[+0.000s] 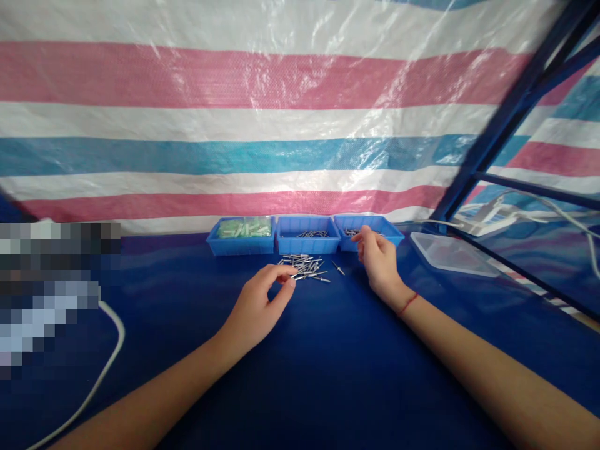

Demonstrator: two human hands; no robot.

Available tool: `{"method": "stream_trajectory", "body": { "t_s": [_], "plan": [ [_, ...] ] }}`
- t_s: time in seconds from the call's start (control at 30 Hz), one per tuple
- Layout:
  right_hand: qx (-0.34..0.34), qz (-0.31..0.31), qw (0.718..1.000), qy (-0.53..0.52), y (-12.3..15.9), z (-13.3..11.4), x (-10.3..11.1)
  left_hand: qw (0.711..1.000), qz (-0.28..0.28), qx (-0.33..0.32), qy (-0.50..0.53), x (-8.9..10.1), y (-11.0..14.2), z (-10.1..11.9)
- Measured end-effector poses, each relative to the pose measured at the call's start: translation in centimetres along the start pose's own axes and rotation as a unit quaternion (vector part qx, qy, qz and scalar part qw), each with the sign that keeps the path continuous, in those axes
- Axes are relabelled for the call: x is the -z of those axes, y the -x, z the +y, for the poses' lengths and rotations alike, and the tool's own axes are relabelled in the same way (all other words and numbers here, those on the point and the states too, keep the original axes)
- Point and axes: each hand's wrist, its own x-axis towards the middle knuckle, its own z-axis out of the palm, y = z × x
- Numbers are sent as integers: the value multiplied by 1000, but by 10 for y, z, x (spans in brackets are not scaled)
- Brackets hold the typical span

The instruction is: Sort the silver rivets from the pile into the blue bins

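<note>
A loose pile of silvery blind rivets lies on the blue table, and one single rivet sits apart to its right. My left hand is at the pile's left edge, thumb and forefinger pinched close on a rivet there. Over the front wall of the right blue bin is my right hand, fingers curled in; what they hold, if anything, is hidden. Dark rivets show inside that bin behind the fingers. The middle blue bin also has rivets, mostly at its right side.
The left blue bin holds pale green pieces in clear plastic. A translucent lid or tray lies at right, near a blue metal frame and a white power strip. A white cable curves along the left. Striped sheeting hangs behind.
</note>
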Motion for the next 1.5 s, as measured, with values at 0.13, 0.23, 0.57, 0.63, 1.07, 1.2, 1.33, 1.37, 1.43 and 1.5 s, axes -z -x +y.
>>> {"method": "stream_trajectory", "body": {
  "t_s": [0.13,0.23,0.57,0.63,1.07,1.2,1.33,1.37,1.43,1.5],
  "plan": [
    [21,-41,996,72,14,-6,-7,996,-11,-55,-64,5,-8,-7],
    [36,-57,992,106,18,-12,-8,984,-51,-90,-144,9,-16,-15],
    [118,-116,975,147,25,-15,-9,962,-69,-118,-235,-4,-26,-23],
    [146,-149,966,154,27,-17,-9,962,-68,-110,-239,-4,-25,-24],
    [176,-271,937,130,45,-30,-14,984,-36,-77,-159,-2,-19,-15],
    [129,-270,953,53,51,-30,-17,995,-37,-62,-64,-7,-12,-3],
    [105,-262,959,-12,57,-37,-17,995,-58,-76,-11,-8,-11,1],
    [102,-264,959,-19,59,-39,-17,995,-59,-76,-4,-8,-11,1],
    [96,-269,958,-26,60,-43,-17,996,-58,-72,5,-7,-11,-1],
    [93,-272,957,-28,61,-45,-16,996,-60,-68,11,-7,-11,-2]
  ]
}}
